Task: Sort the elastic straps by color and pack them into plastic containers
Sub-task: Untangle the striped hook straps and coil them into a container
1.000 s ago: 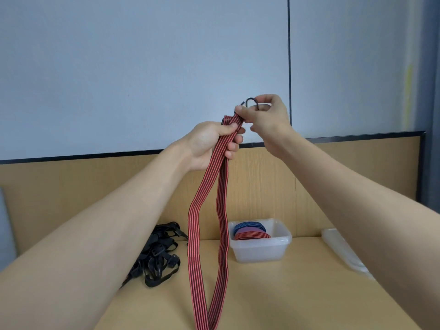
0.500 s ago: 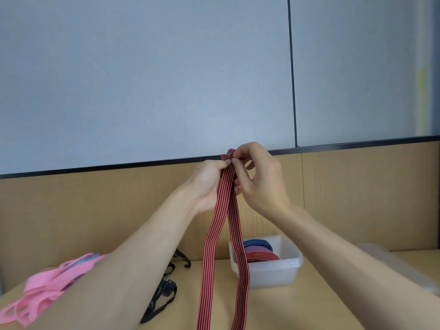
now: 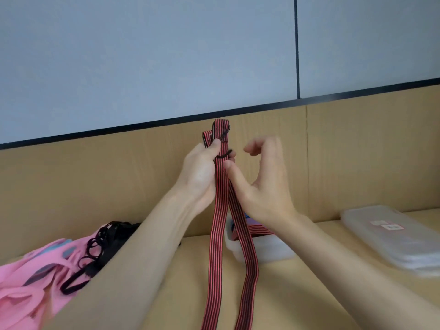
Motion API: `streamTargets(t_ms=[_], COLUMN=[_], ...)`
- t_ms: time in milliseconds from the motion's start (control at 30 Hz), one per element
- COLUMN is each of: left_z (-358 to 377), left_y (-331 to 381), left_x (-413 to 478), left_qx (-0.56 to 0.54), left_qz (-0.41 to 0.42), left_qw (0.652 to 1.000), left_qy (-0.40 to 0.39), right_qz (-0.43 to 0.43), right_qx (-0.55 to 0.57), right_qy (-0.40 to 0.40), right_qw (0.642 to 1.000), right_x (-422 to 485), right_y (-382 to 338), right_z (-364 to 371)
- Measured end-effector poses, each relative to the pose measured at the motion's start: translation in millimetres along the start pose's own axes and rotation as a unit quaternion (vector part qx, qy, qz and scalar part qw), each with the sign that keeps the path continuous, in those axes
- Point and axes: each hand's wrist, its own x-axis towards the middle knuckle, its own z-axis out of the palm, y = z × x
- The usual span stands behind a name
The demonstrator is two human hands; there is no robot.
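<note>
My left hand point(image 3: 202, 172) grips the doubled top of a red-and-black striped elastic strap point(image 3: 215, 234), both ends with dark hooks sticking up above the fist. Its two lengths hang down past the table's front edge. My right hand point(image 3: 264, 182) hovers just right of the strap with fingers loosely curled, holding nothing, its thumb near the strap. Behind the strap stands a clear plastic container point(image 3: 262, 251) with coiled red and blue straps inside, partly hidden by my right forearm.
A tangle of black straps point(image 3: 100, 246) lies at the left against the wooden back panel, with pink straps point(image 3: 28, 282) in front of it. A stack of clear plastic lids point(image 3: 392, 234) sits at the right on the wooden table point(image 3: 297, 294).
Both hands came down from high up. My right hand let go of the strap's hook end and drew slightly right; my left hand now holds both ends alone. The view tilted down and left.
</note>
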Motion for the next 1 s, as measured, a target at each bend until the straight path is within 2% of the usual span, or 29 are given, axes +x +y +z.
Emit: streamTargets(t_ms=[100,167,367,533,767,867,1000], left_z=[4.0,4.9,-2.3,-7.2,-30.2,-36.4,-38.9], left_y=[-16.5,-27.1,-52.7,-62.7,-72.7,-74.0,-75.2], left_x=[1.8,0.7,-4.8,-11.6,-14.3,-12.1,-11.4], left_qx=[-0.008,-0.014,-0.070,-0.076,-0.015,0.034,0.049], left_qz=[0.019,0.024,-0.003,-0.031,-0.013,0.012,0.019], left_qw=[0.999,1.000,0.998,0.996,1.000,0.999,0.997], left_qy=[0.024,0.014,-0.007,-0.032,-0.022,-0.032,-0.053], right_qz=[0.050,0.072,0.101,0.123,0.114,0.192,0.290], right_qx=[-0.083,-0.123,-0.157,-0.160,-0.029,0.085,0.226], right_qy=[-0.051,-0.091,-0.101,-0.144,-0.176,-0.165,-0.135], right_qw=[0.994,0.986,0.977,0.969,0.977,0.964,0.920], right_x=[-17.2,-28.9,-34.3,-37.8,-43.4,-41.0,-36.7], right_y=[3.2,6.9,9.8,14.0,11.4,13.7,14.1], right_z=[4.5,7.4,8.2,7.8,4.8,-1.4,-9.9])
